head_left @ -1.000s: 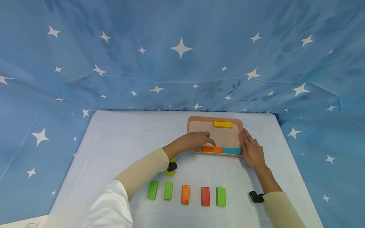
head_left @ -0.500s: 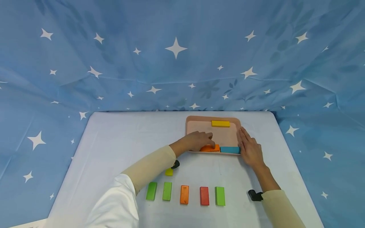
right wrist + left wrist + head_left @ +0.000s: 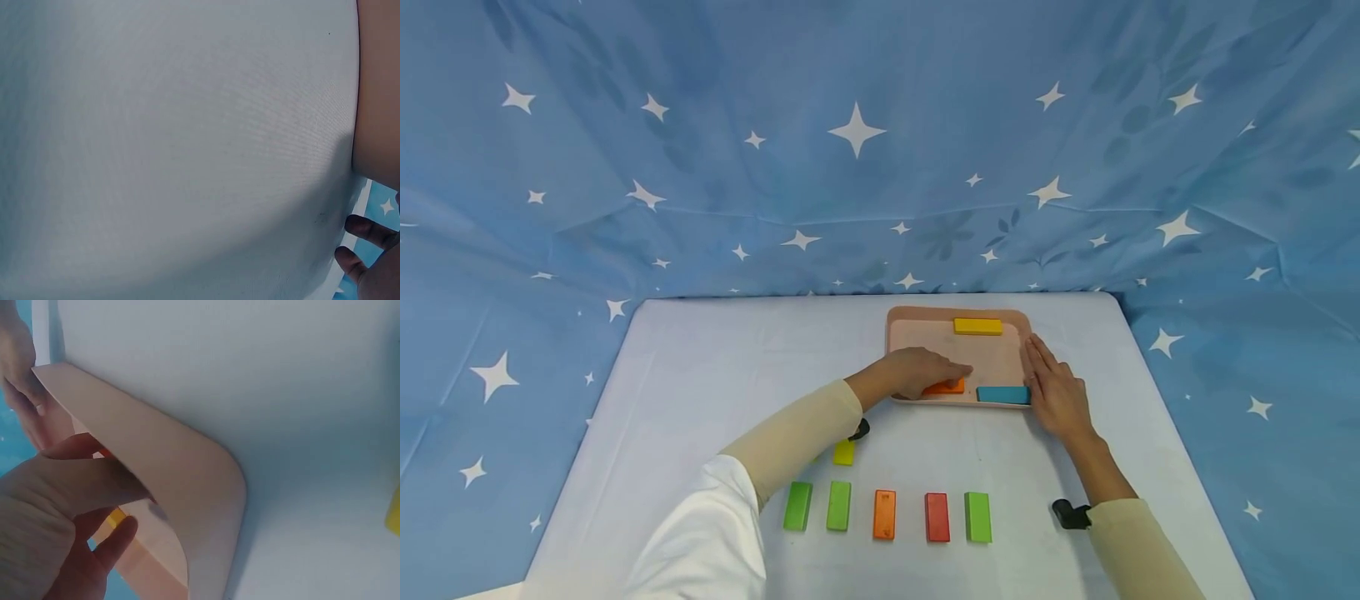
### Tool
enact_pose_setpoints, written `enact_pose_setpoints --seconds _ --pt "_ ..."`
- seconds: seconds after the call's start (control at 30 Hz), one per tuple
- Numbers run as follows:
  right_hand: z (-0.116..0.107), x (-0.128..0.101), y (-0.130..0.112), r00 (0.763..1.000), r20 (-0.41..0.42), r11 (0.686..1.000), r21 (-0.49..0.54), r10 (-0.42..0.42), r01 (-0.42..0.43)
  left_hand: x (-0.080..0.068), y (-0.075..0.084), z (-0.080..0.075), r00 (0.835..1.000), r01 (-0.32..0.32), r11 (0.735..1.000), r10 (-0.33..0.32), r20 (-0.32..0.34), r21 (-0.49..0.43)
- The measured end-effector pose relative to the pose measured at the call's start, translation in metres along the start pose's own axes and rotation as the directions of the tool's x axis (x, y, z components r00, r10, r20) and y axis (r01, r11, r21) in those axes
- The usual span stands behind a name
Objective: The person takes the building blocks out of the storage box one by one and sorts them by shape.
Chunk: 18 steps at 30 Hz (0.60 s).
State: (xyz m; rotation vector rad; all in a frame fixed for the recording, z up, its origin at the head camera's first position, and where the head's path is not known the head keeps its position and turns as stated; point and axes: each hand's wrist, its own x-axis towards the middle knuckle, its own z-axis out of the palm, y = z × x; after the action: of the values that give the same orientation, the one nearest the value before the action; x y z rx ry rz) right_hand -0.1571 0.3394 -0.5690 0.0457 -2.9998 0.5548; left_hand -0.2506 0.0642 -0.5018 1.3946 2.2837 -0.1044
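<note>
A pink tray (image 3: 925, 316) lies on the white table. Inside it are a yellow block (image 3: 977, 326) at the far rim, a teal block (image 3: 1003, 394) at the near right, and an orange block (image 3: 947, 387) left of the teal one. My left hand (image 3: 951, 375) covers the orange block, its fingers curled over it and gripping it. My right hand (image 3: 1045, 379) lies flat, fingers straight, against the tray's right edge beside the teal block. The left wrist view shows the tray's corner (image 3: 200, 487) and my left hand (image 3: 56, 512) close up.
Near the table's front edge stands a row of blocks: green (image 3: 798, 506), green (image 3: 838, 505), orange (image 3: 884, 514), red (image 3: 937, 517), green (image 3: 977, 517). A small yellow block (image 3: 844, 452) lies beside my left forearm. Blue starred cloth (image 3: 850, 133) surrounds the table.
My left hand has closed on the orange block and drawn it left, away from the teal block, opening a gap. The right hand has stayed at the tray's edge.
</note>
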Motion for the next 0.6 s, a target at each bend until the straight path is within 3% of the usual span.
enact_pose_setpoints --seconds 0.2,0.6 --pt "-0.0013 0.0001 0.0011 1.0 -0.001 1.0 0.0 -0.001 0.001 -0.0021 0.0019 -0.0043 1.0 0.005 1.0 -0.004 0.027 -0.029" --pt "0.003 -0.0003 0.0034 1.0 -0.015 1.0 0.011 -0.014 0.014 0.0009 0.0024 -0.0007 0.999 -0.037 0.997 0.036 0.012 0.066"
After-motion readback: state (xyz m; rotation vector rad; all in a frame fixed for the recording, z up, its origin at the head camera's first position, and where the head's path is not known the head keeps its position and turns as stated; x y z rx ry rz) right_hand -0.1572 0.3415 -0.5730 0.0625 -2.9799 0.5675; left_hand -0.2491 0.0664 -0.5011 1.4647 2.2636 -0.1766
